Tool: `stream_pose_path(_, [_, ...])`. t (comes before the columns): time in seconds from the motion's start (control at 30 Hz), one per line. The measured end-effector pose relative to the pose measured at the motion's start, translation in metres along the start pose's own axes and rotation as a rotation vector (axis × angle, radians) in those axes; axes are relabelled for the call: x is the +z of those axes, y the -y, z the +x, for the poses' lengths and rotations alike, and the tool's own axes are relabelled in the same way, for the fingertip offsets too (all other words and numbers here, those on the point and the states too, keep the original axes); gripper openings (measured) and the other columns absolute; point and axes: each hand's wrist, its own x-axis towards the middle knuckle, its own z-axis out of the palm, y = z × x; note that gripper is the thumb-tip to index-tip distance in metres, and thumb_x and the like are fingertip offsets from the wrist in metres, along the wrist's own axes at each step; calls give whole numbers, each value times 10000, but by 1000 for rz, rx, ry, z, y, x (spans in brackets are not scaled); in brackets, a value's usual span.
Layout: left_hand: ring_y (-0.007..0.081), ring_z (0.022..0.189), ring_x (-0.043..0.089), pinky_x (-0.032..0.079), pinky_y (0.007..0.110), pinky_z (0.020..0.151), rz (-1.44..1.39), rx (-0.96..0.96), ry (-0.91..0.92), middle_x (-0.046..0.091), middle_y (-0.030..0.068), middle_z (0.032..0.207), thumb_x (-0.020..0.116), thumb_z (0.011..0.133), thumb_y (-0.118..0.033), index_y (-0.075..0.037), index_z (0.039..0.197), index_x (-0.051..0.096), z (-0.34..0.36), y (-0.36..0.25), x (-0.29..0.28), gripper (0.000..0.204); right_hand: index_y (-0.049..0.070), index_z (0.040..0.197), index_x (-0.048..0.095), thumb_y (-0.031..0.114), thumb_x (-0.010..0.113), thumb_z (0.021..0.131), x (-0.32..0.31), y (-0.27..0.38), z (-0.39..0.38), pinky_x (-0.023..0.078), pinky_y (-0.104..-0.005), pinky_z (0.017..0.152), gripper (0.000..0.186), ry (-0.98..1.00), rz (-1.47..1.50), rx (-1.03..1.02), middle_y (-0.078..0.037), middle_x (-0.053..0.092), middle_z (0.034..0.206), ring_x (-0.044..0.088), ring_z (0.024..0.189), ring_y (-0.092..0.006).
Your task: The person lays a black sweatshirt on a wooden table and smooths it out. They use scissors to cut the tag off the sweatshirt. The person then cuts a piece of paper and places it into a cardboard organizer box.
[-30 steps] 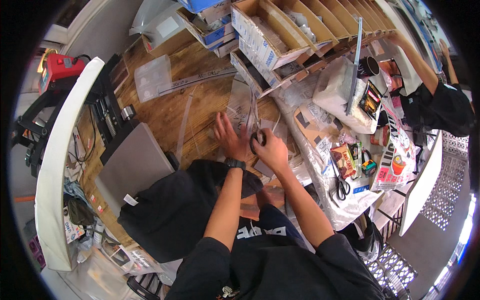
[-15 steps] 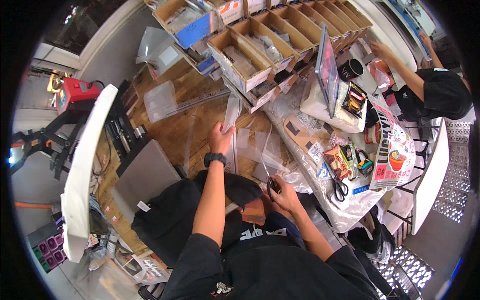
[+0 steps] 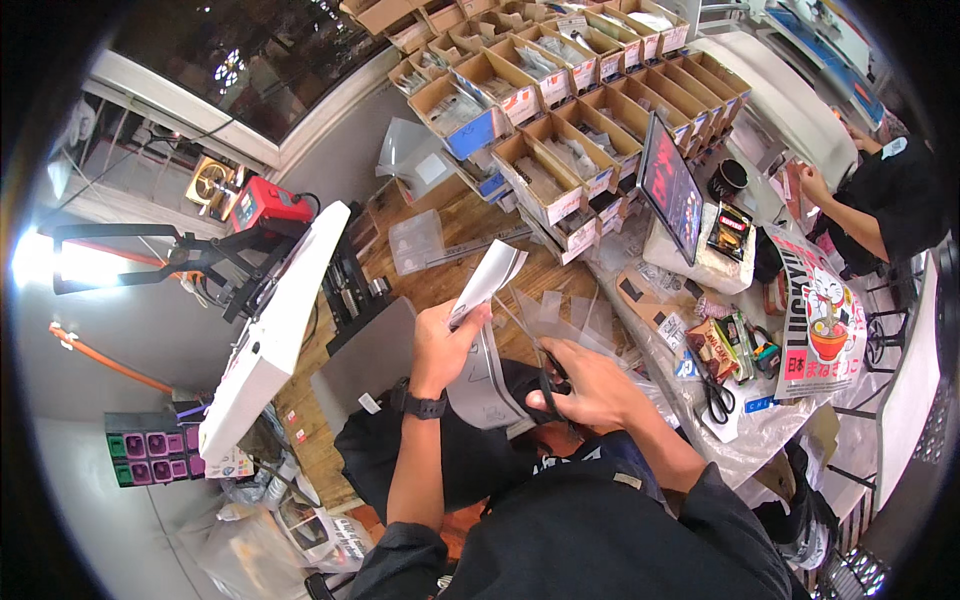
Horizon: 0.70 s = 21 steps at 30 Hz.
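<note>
My left hand (image 3: 442,350) grips a long translucent printed sheet (image 3: 495,275), its upper end folded above my fingers and the rest hanging toward my lap. My right hand (image 3: 595,390) holds black scissors (image 3: 550,378) just right of the sheet, blades mostly obscured. Clear offcuts (image 3: 570,315) lie on the wooden table (image 3: 425,290) beyond my hands. Black fabric (image 3: 380,455) lies beneath my left forearm, over the near side of a grey pad (image 3: 355,350). A second pair of black scissors (image 3: 718,398) rests on the cluttered surface at right.
Stacked cardboard bins (image 3: 545,175) stand at the back. A white-topped press (image 3: 270,350) and red machine (image 3: 268,205) are at left. A tablet (image 3: 670,185), black mug (image 3: 728,180), snack packets and illustrated bag (image 3: 820,320) crowd the right, where another person (image 3: 880,210) works.
My left hand has taken up the sheet and lifted it, folded. My right hand with the scissors dropped down and right, then came back up beside the sheet. The view has shifted.
</note>
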Motion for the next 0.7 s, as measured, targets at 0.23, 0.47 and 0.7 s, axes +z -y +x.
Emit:
stream_pose_path(0.23, [32,604,477,366,246,537,-89,-85,58,596,-49,665,709,896,-226,8,850,716,-24,-23,-12,238,-77,1330,477,700,662,733,-3,25,-3,477,-490,880,997,-138,-110,-175,-276,599,1113,619,1001,-435])
stream_pose_path(0.47, [79,543,421,346,309,496,79,43,-67,494,18,558,694,884,-233,38,750,637,-32,-28,4,307,-81,1289,502,727,639,739,0,28,-17,480,-481,856,987,-191,-192,-169,-262,610,1045,628,971,-421])
stream_pose_path(0.7, [94,525,436,364,325,495,149,66,-65,490,51,547,684,878,-227,44,764,634,-27,-34,8,299,-93,1261,512,729,628,749,-1,26,-36,476,-474,861,976,-212,-171,-167,-255,613,1046,630,966,-411])
